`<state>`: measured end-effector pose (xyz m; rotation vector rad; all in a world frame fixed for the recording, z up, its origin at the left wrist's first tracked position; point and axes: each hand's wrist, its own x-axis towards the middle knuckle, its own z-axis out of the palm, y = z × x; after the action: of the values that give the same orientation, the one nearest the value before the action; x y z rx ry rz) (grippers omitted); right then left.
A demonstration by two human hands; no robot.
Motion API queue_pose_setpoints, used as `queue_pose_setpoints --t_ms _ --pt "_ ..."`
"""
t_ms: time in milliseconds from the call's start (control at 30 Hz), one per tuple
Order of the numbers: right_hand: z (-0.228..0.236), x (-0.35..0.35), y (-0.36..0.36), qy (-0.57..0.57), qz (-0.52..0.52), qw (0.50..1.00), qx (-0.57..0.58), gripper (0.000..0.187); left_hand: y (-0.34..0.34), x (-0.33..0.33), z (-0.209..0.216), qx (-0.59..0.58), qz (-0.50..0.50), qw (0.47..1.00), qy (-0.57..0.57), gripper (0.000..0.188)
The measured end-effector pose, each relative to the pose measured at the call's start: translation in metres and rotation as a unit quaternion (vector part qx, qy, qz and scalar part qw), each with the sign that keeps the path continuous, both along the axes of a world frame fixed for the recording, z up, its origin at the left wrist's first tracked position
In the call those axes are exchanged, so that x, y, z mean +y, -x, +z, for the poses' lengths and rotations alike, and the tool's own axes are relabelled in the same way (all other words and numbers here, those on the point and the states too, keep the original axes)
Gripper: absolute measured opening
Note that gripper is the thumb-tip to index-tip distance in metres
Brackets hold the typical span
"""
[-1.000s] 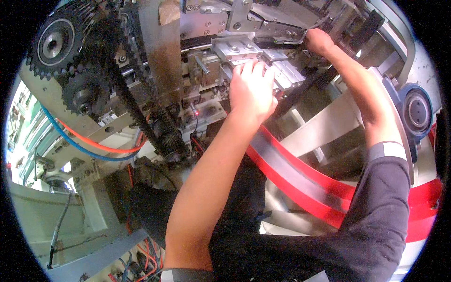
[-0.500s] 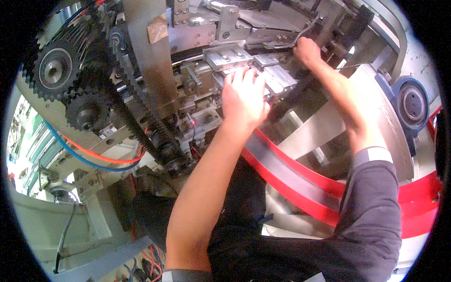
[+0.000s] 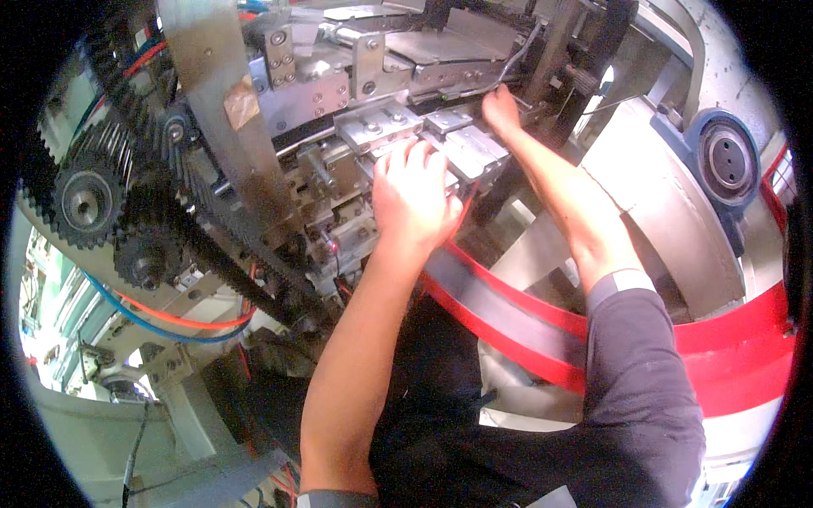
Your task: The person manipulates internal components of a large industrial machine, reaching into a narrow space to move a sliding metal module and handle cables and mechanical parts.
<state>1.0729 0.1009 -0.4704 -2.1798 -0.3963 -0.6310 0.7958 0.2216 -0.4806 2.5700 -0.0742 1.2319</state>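
Observation:
My left hand [image 3: 412, 196] rests against the front edge of a bolted metal block [image 3: 378, 127], fingers slightly apart and bent over it, thumb off to the right. Beside it sits a second, smooth metal plate [image 3: 474, 152]. Farther back and to the right, my right hand [image 3: 500, 112] is closed, at the end of a silvery rail [image 3: 449, 96] and by a grey cable [image 3: 514, 63] that curves down towards it. What its fingers hold is too small and hidden to make out.
Toothed pulleys [image 3: 87, 201] and a black belt [image 3: 229, 258] stand at left, behind a steel upright [image 3: 216, 93]. A curved red-edged grey band [image 3: 517, 315] runs below my arms. A blue bearing housing [image 3: 727, 157] is at right. Orange and blue hoses [image 3: 182, 324] hang lower left.
The view has shifted, so the machine and both arms sit farther left in the picture. My left hand stays on the block and my right hand remains closed by the cable.

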Motion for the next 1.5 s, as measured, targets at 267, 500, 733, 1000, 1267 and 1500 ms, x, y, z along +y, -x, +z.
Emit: queue_pose_setpoints --t_ms 267,500,733,1000,1267,1500 --pt "0.021 0.005 0.001 0.106 -0.033 0.989 0.095 0.041 0.001 0.007 0.005 0.048 0.006 0.998 -0.027 0.044" --pt "0.026 0.001 0.025 0.059 -0.088 0.993 0.052 0.035 0.003 0.005 0.007 0.031 0.001 0.999 -0.011 0.042" --pt "0.017 -0.003 0.017 0.079 -0.089 0.992 0.031 0.037 0.000 0.005 0.001 0.014 -0.004 1.000 -0.007 0.042" --pt "0.010 -0.001 0.018 0.037 -0.047 0.998 -0.007 0.039 0.000 0.008 -0.001 0.017 -0.004 1.000 -0.001 0.044" --pt "0.006 0.002 0.016 0.021 -0.052 0.998 -0.018 0.038 0.000 0.008 0.002 0.027 0.006 1.000 0.002 0.045" --pt "-0.002 -0.021 -0.017 -0.101 0.049 0.993 0.041 0.037 -0.003 0.001 0.002 0.017 -0.006 1.000 0.001 0.044"
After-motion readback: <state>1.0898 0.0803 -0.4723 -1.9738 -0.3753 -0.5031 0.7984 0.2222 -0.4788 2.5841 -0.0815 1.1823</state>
